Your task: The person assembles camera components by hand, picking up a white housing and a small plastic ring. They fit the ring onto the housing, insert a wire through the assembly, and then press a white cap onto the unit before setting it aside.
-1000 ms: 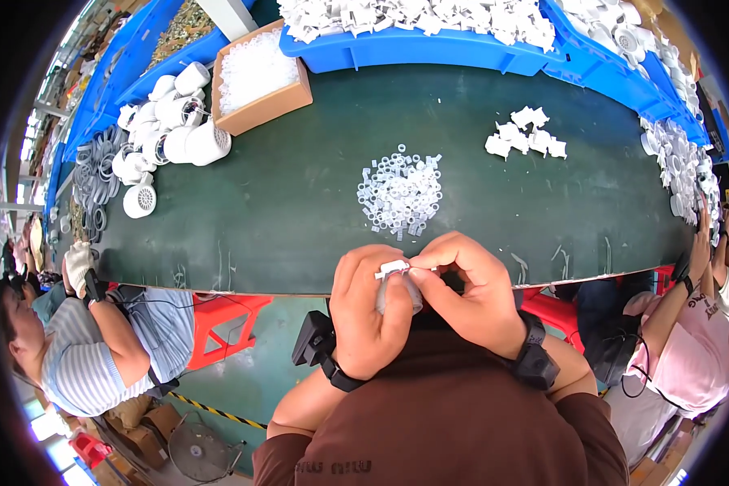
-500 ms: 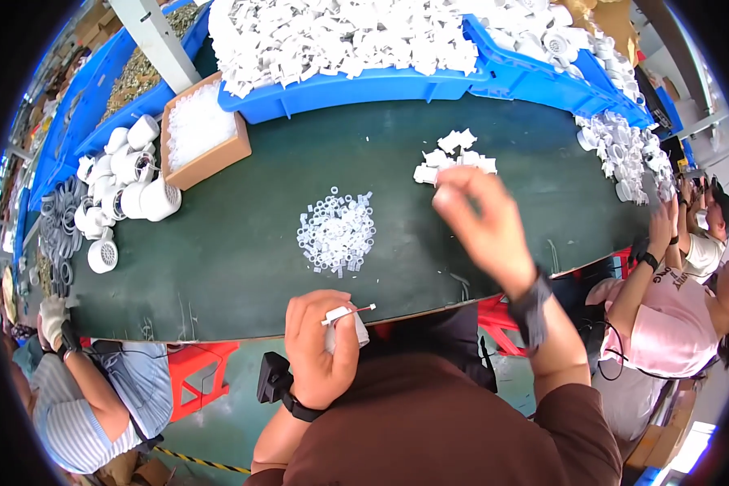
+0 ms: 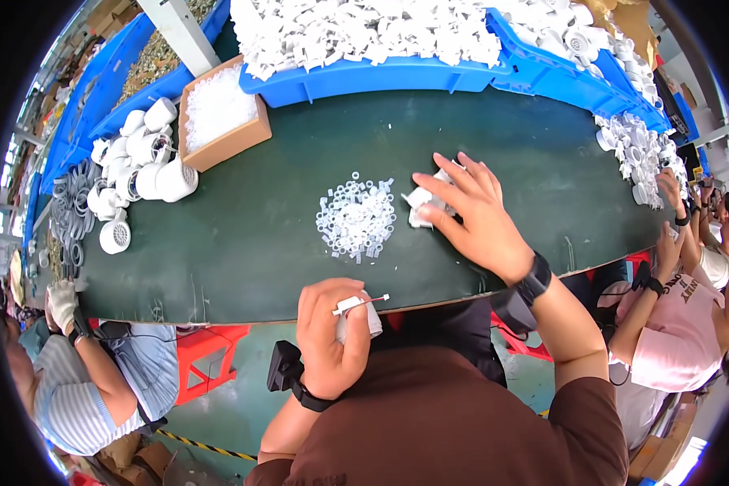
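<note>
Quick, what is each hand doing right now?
Left hand: closed, holding a small white plastic part.
Right hand: open, fingers spread on white pieces on the table.

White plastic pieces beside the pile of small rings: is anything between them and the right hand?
Nothing visible. The right hand already lies on the white plastic pieces, fingers spread over them, beside the pile of small rings.
</note>
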Tool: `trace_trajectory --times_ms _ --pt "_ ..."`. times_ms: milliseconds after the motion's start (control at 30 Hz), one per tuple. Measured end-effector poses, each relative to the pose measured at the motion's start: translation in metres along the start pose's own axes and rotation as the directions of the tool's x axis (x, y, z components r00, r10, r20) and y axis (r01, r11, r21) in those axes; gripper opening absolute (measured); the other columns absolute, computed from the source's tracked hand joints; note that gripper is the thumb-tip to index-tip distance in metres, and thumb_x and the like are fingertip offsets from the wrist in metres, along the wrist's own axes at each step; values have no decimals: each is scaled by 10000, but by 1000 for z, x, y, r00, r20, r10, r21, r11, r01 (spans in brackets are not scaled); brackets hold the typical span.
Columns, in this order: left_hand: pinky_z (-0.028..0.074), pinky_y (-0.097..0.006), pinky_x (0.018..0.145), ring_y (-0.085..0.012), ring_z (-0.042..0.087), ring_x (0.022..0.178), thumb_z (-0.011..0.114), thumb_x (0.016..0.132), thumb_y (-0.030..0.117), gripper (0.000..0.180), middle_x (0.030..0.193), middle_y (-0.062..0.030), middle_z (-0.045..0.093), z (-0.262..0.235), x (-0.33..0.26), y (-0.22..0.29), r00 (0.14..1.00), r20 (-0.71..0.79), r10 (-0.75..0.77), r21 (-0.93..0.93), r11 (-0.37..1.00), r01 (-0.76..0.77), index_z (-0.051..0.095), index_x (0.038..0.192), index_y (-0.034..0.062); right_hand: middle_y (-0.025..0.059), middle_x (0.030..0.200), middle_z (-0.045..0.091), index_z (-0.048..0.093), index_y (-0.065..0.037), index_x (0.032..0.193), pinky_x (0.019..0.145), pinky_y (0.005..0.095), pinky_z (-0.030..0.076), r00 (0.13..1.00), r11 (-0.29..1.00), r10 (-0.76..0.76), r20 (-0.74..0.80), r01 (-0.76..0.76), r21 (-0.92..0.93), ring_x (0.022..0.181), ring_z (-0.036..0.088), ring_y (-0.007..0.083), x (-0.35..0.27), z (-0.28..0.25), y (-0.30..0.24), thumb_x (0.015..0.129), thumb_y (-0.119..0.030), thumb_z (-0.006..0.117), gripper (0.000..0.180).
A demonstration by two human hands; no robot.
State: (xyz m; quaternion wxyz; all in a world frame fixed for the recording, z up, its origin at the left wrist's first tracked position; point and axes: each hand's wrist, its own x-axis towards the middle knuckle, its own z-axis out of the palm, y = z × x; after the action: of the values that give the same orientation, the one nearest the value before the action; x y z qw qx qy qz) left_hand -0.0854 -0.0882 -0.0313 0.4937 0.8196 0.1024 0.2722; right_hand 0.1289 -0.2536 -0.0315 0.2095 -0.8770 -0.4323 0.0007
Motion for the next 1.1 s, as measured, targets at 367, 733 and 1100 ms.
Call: trace_trajectory --times_ms 367,733,1100 --pt "491 -388 844 -309 621 934 622 936 59 76 1062 -148 692 -2 2 2 996 -27 -87 -32 996 86 656 991 19 94 1050 660 686 -70 1092 827 404 522 953 956 -293 -73 294 -5 962 614 308 -27 -15 -44 818 -42 771 288" --pt "500 -343 891 -238 637 999 558 998 57 121 1167 -174 682 -3 0 3 983 126 -133 -172 973 154 657 1011 -12 10 1017 682 636 -38 1260 808 255 542 956 492 158 247 -293 820 922 654 83 -39 -13 -66 989 47 616 285" --pt "491 -385 840 -308 646 906 630 955 67 124 1104 -153 716 -2 -2 3 983 98 -153 -237 956 173 663 1064 18 116 1154 697 654 -57 1341 884 308 575 999 668 34 8 -29 744 1036 690 164 -44 4 -85 909 102 687 462"
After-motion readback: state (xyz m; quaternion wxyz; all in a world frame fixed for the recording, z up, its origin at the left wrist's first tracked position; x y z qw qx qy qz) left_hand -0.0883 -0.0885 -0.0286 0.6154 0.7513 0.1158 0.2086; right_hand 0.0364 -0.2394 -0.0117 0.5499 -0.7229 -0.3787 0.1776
